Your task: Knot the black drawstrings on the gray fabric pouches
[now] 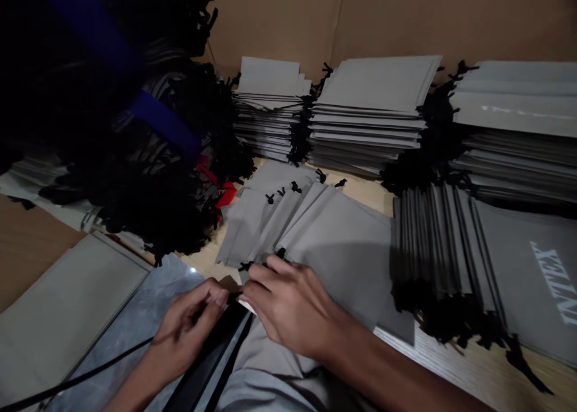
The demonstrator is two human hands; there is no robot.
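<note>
My left hand [192, 319] pinches a short black cord [233, 298] between thumb and forefinger, at the front edge of the table. Right beside it, my right hand [293, 307] is closed, its fingers curled over the corner of a grey drawstring bag; a pale edge shows under the fingertips, and the rest of that bag is mostly hidden. Under and behind my right hand, grey bags [342, 237] lie fanned out, with knotted black cords at their edges. A long black cord [103, 364] runs below my left wrist toward the lower left.
Stacks of grey bags [374, 87] stand along the cardboard wall [279, 15]. To the right, more bags [518, 261] bear white INTEX lettering. A dark heap of cord ends [175, 213] with blue straps [164, 123] rises at left. Flat grey sheets [67, 316] lie lower left.
</note>
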